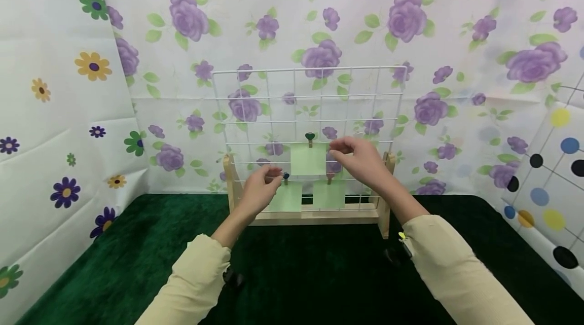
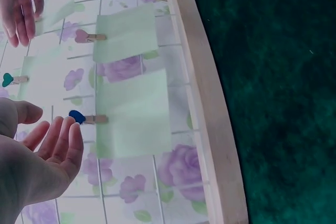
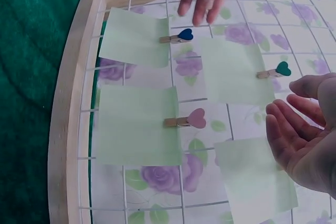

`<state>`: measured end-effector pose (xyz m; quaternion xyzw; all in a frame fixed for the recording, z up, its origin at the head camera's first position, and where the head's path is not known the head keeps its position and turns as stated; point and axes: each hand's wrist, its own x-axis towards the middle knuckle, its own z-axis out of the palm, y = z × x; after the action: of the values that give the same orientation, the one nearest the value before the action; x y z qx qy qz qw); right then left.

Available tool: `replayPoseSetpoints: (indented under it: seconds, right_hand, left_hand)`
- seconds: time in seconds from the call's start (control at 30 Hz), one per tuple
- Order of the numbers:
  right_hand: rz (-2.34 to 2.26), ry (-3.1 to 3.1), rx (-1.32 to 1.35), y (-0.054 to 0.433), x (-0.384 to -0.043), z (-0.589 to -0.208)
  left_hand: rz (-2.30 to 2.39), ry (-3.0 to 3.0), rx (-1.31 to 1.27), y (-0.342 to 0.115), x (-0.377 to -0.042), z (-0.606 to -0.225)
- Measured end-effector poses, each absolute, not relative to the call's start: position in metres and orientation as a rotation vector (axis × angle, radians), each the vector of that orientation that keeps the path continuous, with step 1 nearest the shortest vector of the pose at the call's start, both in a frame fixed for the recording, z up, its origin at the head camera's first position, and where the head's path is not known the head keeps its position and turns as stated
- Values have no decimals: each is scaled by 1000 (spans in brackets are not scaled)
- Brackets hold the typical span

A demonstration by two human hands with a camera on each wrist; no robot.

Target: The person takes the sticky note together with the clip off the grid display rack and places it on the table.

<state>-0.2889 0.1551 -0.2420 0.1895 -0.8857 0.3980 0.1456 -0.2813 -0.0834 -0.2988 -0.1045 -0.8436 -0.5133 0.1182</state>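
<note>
Green paper notes hang on a white wire grid, fixed with small wooden clothespins topped by hearts. My left hand hovers with loosely bent fingers at the blue-heart clothespin, which grips the lower left note. My right hand is beside the upper note and its green-heart clothespin, fingers relaxed and nothing between them. A pink-heart clothespin holds the lower right note. Another note lies partly behind my right hand, its upper edge covered.
A wooden stand carries the grid upright on a dark green cloth. Behind it hangs a sheet with purple flowers. A flower-print sheet stands at the left, a dotted one at the right.
</note>
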Motion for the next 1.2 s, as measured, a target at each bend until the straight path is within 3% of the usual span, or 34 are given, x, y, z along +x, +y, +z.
replayPoseSetpoints:
  seconds: [1.2]
  right_hand:
    - [1200, -2501, 649, 122, -293, -215]
  left_hand:
    - [-1489, -2462, -297, -62, -295, -273]
